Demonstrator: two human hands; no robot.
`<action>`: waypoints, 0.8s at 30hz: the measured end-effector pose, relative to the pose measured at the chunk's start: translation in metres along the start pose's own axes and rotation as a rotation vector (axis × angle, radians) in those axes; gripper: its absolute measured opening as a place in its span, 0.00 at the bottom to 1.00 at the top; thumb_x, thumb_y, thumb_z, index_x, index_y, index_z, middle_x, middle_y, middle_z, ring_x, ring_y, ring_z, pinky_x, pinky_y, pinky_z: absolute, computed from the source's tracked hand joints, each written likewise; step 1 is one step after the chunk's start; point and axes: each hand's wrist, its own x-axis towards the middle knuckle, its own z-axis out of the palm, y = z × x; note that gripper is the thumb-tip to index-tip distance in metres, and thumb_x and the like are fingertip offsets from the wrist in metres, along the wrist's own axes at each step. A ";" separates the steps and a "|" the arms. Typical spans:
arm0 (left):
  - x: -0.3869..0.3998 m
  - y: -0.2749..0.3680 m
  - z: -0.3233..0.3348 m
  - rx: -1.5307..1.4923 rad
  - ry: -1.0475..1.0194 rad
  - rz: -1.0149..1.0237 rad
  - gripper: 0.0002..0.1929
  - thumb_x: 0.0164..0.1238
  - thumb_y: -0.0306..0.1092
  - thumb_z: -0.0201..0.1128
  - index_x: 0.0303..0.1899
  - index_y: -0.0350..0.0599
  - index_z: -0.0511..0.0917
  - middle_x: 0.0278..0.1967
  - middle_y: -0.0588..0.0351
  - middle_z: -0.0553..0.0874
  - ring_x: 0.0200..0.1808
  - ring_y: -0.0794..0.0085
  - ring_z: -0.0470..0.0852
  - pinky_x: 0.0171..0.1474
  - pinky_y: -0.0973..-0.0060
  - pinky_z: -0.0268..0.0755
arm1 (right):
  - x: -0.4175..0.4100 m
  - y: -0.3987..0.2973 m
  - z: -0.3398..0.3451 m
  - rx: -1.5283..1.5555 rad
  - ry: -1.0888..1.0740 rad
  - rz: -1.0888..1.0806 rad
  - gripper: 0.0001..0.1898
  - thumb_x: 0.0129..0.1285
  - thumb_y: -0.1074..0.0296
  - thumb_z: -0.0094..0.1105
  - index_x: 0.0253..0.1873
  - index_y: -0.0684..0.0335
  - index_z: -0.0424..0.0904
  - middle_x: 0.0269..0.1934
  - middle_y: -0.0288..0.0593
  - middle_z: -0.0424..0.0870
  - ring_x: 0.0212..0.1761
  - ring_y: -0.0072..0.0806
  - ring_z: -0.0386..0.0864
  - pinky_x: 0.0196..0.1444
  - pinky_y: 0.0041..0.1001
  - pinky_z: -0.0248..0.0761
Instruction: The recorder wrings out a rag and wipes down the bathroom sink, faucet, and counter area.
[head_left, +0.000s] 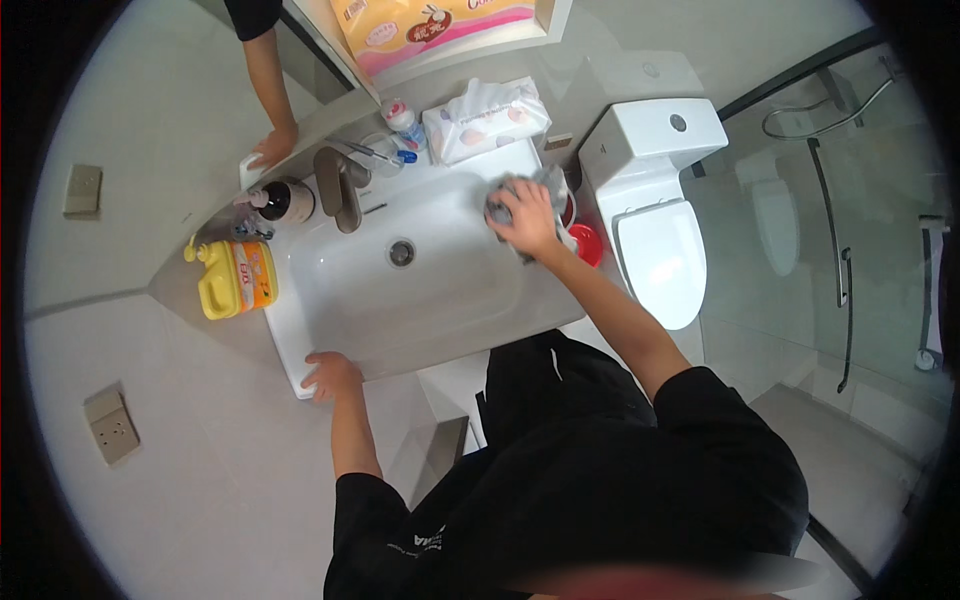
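Observation:
My right hand (527, 217) presses a grey cloth (553, 182) against the right rim of the white washbasin (442, 292). Part of the cloth hangs over the basin's outer side. At the front left corner, my left hand (334, 375) rests on the basin's rim with its fingers apart and no object in it. The drain (401, 253) shows in the basin floor, and a brown-grey faucet (341, 187) stands at the back left.
Around the rim are a yellow jug (238, 279), a dark pump bottle (283, 201), a clear cup (381, 155), a white-capped bottle (405, 124) and a tissue pack (487, 120). A red container (586, 245) sits between basin and toilet (660, 255). A glass shower door (862, 225) stands right.

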 end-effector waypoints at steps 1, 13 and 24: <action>-0.012 0.010 -0.012 -0.241 -0.018 -0.114 0.47 0.82 0.70 0.44 0.83 0.38 0.50 0.66 0.20 0.65 0.65 0.33 0.77 0.62 0.45 0.79 | -0.015 -0.001 -0.009 0.008 -0.036 -0.005 0.21 0.54 0.56 0.80 0.53 0.47 0.86 0.58 0.44 0.81 0.67 0.47 0.76 0.68 0.48 0.65; 0.020 -0.015 0.008 0.040 -0.036 0.051 0.48 0.83 0.71 0.41 0.86 0.39 0.46 0.71 0.17 0.61 0.70 0.31 0.73 0.64 0.44 0.78 | -0.078 -0.028 -0.037 0.064 -0.073 -0.115 0.17 0.56 0.60 0.79 0.49 0.48 0.85 0.54 0.41 0.82 0.62 0.44 0.79 0.64 0.47 0.68; -0.017 0.004 -0.033 -0.206 -0.063 -0.106 0.48 0.83 0.71 0.41 0.86 0.40 0.43 0.70 0.19 0.61 0.72 0.31 0.71 0.63 0.44 0.79 | 0.003 -0.009 0.011 -0.057 0.032 0.013 0.19 0.55 0.56 0.80 0.52 0.47 0.87 0.57 0.44 0.82 0.63 0.46 0.78 0.65 0.47 0.67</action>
